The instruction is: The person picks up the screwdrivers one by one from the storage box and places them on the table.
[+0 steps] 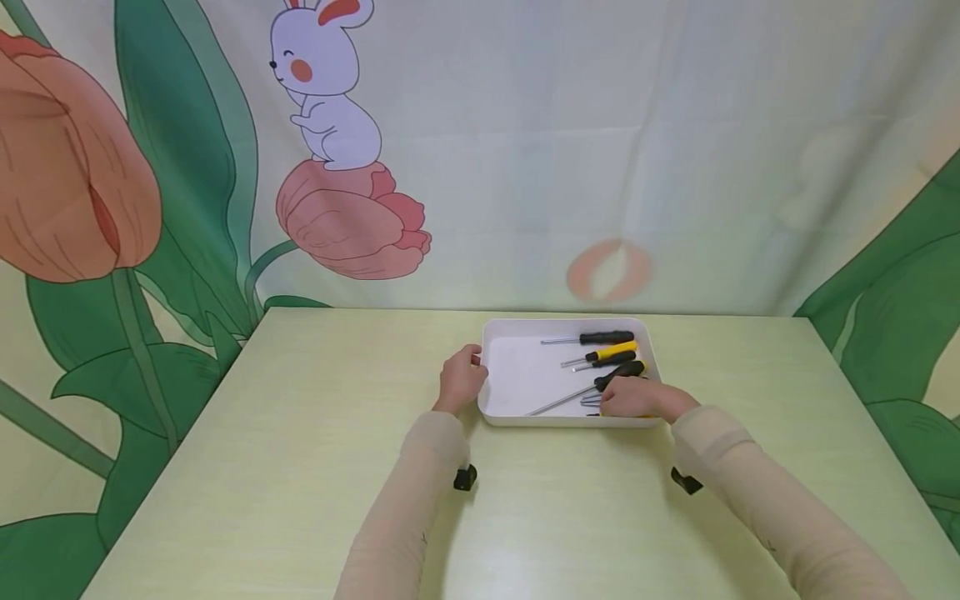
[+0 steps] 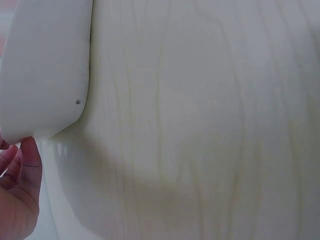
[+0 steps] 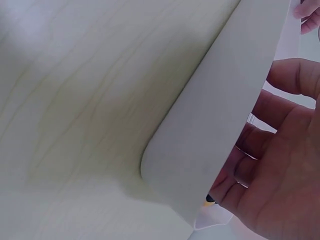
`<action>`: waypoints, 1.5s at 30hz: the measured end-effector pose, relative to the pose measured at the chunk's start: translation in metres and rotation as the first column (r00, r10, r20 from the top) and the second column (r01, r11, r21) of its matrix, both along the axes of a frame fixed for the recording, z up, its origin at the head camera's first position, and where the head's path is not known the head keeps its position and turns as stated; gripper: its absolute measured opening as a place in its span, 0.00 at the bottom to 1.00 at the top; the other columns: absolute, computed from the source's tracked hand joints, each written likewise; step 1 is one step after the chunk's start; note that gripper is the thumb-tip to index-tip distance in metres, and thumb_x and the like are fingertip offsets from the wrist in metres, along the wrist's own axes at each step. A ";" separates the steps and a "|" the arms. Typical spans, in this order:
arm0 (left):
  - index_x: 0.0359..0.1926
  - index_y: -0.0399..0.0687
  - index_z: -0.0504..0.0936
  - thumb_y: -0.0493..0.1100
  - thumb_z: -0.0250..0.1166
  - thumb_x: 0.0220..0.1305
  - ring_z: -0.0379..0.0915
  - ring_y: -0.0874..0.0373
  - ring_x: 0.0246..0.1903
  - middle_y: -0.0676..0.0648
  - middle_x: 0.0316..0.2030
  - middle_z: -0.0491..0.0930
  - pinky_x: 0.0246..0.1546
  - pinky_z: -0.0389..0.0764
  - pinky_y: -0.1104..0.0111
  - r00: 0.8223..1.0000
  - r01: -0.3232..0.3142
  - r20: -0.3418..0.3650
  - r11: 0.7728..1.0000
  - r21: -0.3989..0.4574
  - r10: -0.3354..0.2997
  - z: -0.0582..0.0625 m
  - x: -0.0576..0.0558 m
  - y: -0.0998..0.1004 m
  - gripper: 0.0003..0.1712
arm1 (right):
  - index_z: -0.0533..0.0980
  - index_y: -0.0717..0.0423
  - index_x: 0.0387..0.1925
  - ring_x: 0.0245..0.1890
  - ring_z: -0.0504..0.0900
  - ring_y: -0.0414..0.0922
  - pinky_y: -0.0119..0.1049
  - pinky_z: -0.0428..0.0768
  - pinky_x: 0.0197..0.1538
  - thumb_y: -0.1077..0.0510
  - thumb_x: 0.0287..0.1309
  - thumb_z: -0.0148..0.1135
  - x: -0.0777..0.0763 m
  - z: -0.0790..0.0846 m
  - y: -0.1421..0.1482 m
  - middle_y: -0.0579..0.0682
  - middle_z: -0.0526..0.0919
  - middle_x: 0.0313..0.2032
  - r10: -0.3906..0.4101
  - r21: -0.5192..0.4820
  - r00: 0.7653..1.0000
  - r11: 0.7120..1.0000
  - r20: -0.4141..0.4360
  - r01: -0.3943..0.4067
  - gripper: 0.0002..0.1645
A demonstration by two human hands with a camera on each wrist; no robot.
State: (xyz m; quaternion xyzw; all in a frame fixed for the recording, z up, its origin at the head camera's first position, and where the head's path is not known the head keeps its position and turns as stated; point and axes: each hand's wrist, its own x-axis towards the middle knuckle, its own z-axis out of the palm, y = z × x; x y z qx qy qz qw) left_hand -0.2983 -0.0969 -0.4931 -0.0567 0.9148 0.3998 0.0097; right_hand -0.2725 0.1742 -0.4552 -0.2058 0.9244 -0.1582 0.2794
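A white tray (image 1: 517, 422) sits near the table's back edge with several screwdrivers lying in its right part. Two have black handles, a black screwdriver (image 1: 607, 337) at the back and a long-shafted screwdriver (image 1: 617, 375) lying diagonally. A yellow-handled screwdriver (image 1: 613, 351) lies between them. At the tray's left end, my left hand (image 1: 461, 379) grips the rim, thumb against the outer wall (image 2: 45, 75). My right hand (image 1: 633, 397) reaches over the front wall into the right front corner, fingers curled down among screwdrivers. The wall hides its fingertips, so I cannot tell what they hold.
The pale wood-grain table (image 1: 300, 467) extends to both sides and in front of the tray. Behind it hangs a cloth (image 1: 525, 167) printed with a rabbit and tulips. Small black devices (image 1: 465, 478) are worn under the wrists.
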 end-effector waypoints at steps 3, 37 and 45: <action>0.52 0.43 0.71 0.37 0.53 0.54 0.70 0.52 0.38 0.45 0.40 0.76 0.42 0.72 0.63 1.000 0.003 -0.004 1.000 0.005 -0.003 0.000 0.001 0.001 0.22 | 0.77 0.58 0.27 0.24 0.66 0.40 0.32 0.64 0.30 0.57 0.51 0.48 0.001 0.002 -0.001 0.45 0.69 0.20 -0.003 -0.001 1.000 1.000 0.007 0.003 0.12; 0.53 0.44 0.70 0.38 0.53 0.56 0.70 0.53 0.38 0.46 0.41 0.75 0.41 0.72 0.64 1.000 0.002 0.028 1.000 -0.003 -0.002 0.000 0.001 0.001 0.21 | 0.74 0.62 0.32 0.29 0.66 0.43 0.33 0.64 0.35 0.64 0.47 0.55 0.002 0.016 0.011 0.47 0.68 0.24 -0.060 -0.220 0.988 0.971 0.143 0.091 0.08; 0.53 0.44 0.71 0.38 0.53 0.56 0.70 0.52 0.39 0.45 0.41 0.76 0.42 0.72 0.63 1.000 -0.001 0.015 1.000 0.000 0.001 0.000 0.000 0.000 0.21 | 0.73 0.63 0.41 0.29 0.68 0.43 0.33 0.67 0.37 0.61 0.51 0.53 -0.001 0.021 0.015 0.49 0.73 0.29 -0.075 -0.244 0.988 0.964 0.137 0.107 0.14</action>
